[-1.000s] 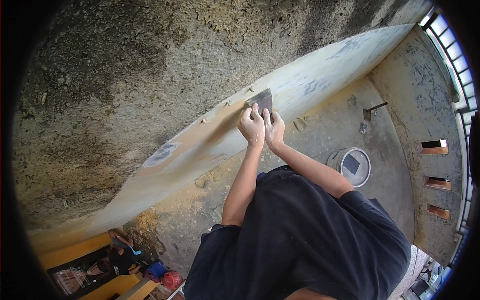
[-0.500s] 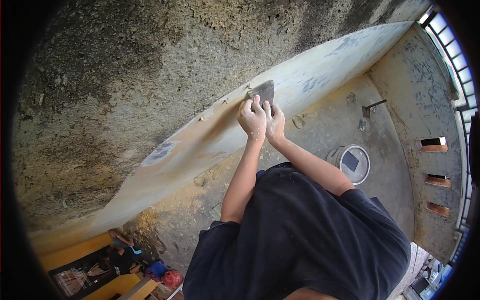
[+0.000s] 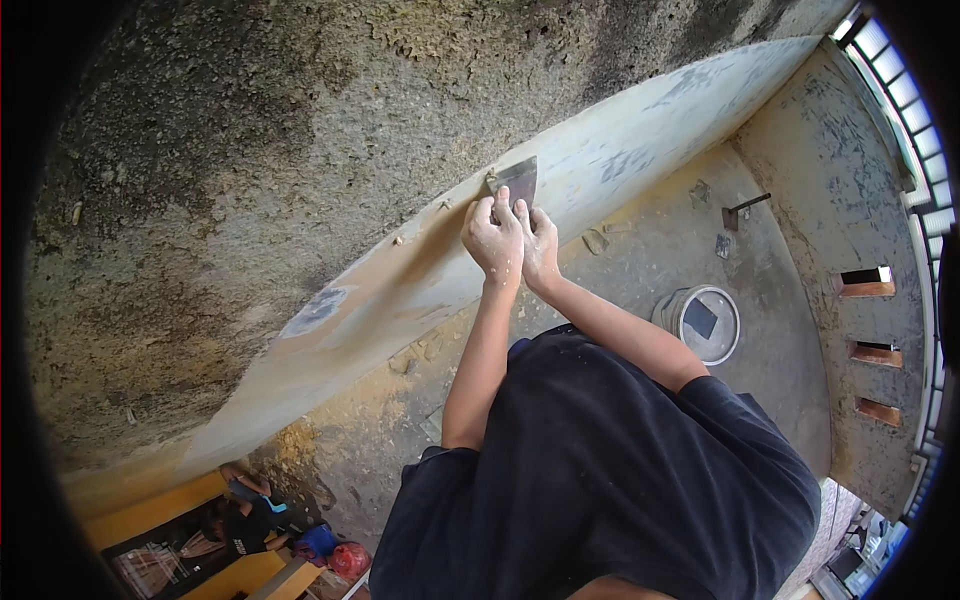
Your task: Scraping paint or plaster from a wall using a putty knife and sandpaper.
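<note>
Both hands press a flat metal scraper blade (image 3: 519,180) against a pale plastered wall band (image 3: 640,135), just under rough grey concrete (image 3: 300,150). My left hand (image 3: 493,238) grips the scraper from the left, and my right hand (image 3: 539,245) holds it from the right, fingers overlapping. Both hands are dusted white. The blade's upper edge sits at the line where the smooth plaster meets the rough surface.
A white bucket (image 3: 700,320) with a flat dark tool inside stands on the dusty floor below right. A small hammer-like tool (image 3: 742,208) lies further off. Rectangular wall openings (image 3: 865,283) line the right wall. Another person (image 3: 245,510) sits far below left beside coloured bags.
Both hands have pushed the scraper upward along the plaster toward the rough concrete edge.
</note>
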`<state>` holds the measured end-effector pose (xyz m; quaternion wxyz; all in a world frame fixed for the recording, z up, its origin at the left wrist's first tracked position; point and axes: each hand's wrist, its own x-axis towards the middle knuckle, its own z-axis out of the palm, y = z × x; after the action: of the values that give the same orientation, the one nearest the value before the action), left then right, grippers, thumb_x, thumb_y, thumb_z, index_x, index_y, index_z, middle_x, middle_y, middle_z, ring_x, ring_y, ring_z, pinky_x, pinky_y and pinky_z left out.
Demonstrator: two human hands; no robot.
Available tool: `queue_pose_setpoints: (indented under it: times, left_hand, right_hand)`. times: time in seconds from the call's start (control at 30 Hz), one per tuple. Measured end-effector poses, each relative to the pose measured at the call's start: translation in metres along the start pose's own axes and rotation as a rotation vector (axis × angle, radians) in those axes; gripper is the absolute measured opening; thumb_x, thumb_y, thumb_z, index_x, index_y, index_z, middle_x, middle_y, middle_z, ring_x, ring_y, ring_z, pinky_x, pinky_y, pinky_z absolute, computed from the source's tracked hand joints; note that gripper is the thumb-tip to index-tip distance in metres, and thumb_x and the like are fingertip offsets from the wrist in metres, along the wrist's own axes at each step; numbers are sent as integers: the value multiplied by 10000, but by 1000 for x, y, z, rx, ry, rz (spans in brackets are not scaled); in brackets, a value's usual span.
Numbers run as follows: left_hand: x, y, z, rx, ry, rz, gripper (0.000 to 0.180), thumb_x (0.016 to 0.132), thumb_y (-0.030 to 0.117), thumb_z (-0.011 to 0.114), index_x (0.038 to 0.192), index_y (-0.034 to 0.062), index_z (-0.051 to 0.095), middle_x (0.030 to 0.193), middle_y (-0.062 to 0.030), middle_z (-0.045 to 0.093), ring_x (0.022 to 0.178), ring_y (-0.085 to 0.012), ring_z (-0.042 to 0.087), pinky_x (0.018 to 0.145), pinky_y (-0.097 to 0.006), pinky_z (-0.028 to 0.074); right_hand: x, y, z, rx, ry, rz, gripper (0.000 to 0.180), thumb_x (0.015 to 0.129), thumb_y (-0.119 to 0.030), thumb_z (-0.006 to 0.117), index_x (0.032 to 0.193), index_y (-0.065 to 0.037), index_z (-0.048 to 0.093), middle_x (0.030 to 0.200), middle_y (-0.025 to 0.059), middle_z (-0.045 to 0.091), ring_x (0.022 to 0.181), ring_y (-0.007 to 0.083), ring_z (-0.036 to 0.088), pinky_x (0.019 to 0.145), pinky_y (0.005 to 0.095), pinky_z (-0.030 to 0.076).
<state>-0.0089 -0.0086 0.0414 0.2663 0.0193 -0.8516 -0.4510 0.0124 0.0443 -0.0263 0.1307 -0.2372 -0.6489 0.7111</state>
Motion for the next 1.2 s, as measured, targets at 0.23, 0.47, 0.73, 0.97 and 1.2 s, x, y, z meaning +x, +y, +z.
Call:
queue_pose_setpoints:
  times: [0.23,0.47,0.73,0.97,1.2]
  left_hand:
    - [-1,-16,-15,39,-124,-13,424,972,339,693,753,-24,672,730,-172,655,666,-355,632,634,-448,472]
    - [16,3,-43,-10,-155,79,357,955,316,724,846,-23,704,794,-148,670,705,-335,639,659,-421,492]
    - [9,38,-67,265,-371,-66,345,955,339,682,980,5,762,923,-182,726,858,-363,702,806,-444,538]
    - [23,49,-93,374,-449,-163,316,962,319,664,979,24,773,851,-219,736,805,-394,724,763,-461,551]
    - [25,48,-94,394,-488,-153,309,960,321,668,972,29,771,844,-216,726,788,-396,713,734,-468,536]
  right_hand:
    - [-10,7,0,-114,-16,33,595,1036,-456,602,710,41,562,595,155,517,614,147,464,568,416,425]
    - [-23,-33,8,207,-174,165,529,1062,-467,567,850,18,572,662,85,588,583,107,489,507,326,416]
    - [-32,-23,22,559,-237,282,416,1096,-460,492,1061,-46,515,856,56,615,722,102,589,598,288,498]
    - [-52,-49,26,661,-408,423,399,1118,-408,453,1111,-31,583,974,54,645,859,124,621,756,302,532]
    - [-59,-68,26,818,-401,609,399,1112,-440,453,1078,-83,628,963,44,658,845,163,639,767,347,546]
